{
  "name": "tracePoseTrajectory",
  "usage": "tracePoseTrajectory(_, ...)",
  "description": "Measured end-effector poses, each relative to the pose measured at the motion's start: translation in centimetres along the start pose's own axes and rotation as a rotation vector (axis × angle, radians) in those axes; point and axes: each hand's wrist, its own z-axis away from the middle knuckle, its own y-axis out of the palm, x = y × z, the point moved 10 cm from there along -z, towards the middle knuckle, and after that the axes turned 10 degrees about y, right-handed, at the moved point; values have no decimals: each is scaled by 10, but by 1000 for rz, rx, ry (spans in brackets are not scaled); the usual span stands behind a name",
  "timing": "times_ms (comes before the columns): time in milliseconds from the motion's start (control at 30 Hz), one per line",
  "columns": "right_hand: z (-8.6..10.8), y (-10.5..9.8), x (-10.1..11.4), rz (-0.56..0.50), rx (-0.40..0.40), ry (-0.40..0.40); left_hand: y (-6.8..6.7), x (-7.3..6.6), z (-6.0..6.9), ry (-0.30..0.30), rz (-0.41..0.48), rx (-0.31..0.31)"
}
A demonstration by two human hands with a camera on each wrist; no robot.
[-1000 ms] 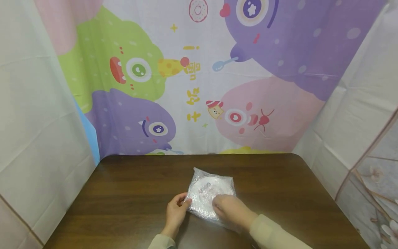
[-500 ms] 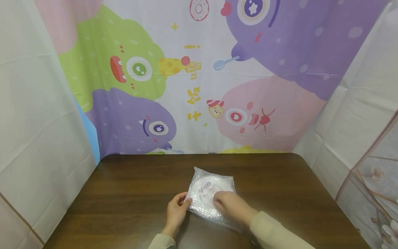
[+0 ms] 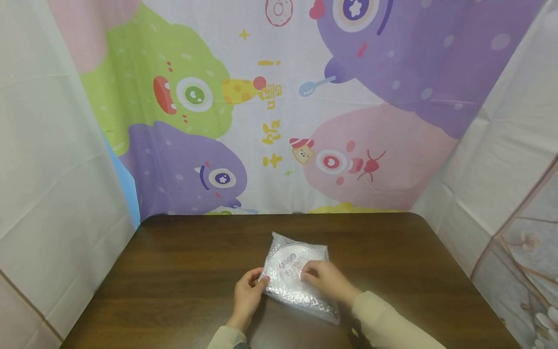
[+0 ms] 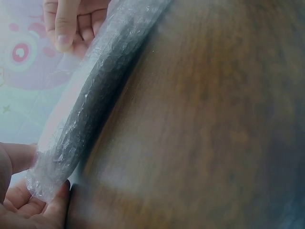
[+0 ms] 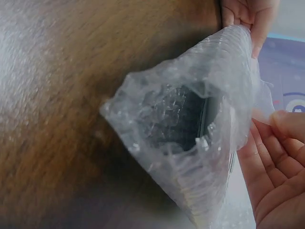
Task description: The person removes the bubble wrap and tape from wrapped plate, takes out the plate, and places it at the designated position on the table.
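A bubble-wrap bag lies on the table with a round white plate inside it, faint printed figures showing through. My left hand grips the bag's left edge, thumb on top and fingers beneath, as the left wrist view also shows. Over the bag's right part, my right hand pinches a thin clear flap between thumb and fingers. In the right wrist view the bag's near end gapes, and a dark inside and a rim-like edge show within.
The dark brown wooden table extends around the bag. A small dark object, unclear in kind, shows beside the right sleeve. A cartoon-printed curtain hangs behind the table, with pale cloths at both sides.
My right hand has moved slightly up and away from the bag's near right corner, which now shows more fully. The left hand keeps its hold, and the bag stays in place.
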Motion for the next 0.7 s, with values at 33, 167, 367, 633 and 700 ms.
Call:
tracePoseTrajectory(33,-1,0,-3,-23,6,18,0,0,0,-1,-1,0)
tracePoseTrajectory(167,-4,0,-11,-109,33,86,0,0,0,-3,-8,2)
tracePoseTrajectory(367,-8,3,-21,-208,69,148,-1,-1,0,6,-4,9)
tracePoseTrajectory(633,-10,8,-34,-507,133,238,0,2,-1,10,-2,6)
tracePoseTrajectory(700,-11,8,-36,-539,137,257,0,2,-1,9,-1,3)
